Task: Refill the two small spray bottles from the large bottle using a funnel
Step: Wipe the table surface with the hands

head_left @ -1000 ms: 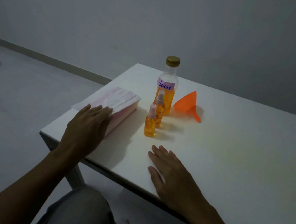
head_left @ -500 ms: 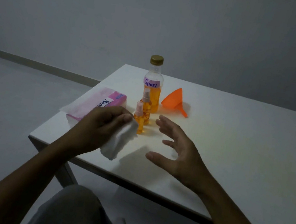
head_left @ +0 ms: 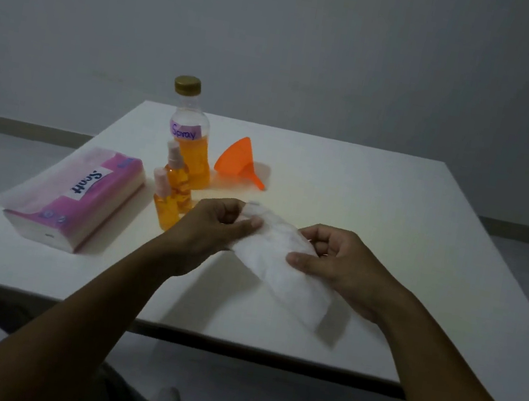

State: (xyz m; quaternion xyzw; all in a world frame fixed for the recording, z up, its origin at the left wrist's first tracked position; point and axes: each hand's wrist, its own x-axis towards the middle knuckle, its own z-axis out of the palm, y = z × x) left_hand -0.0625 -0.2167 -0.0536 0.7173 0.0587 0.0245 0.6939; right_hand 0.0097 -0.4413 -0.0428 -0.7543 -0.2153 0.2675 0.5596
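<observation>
Our right hand [head_left: 339, 264] has joined the left hand [head_left: 214, 227] — both pinch one blurred tissue [head_left: 280, 265]; two spray bottles [head_left: 166, 209], one large bottle [head_left: 190, 154], one funnel [head_left: 236, 161].

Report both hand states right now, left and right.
Left hand: closed, pinching the far end of the white tissue.
Right hand: closed, pinching the same tissue along its right edge.

Pink tissue pack [head_left: 84, 192] lies on the white table [head_left: 375, 211], loose tissue [head_left: 280, 265] nearby.
</observation>
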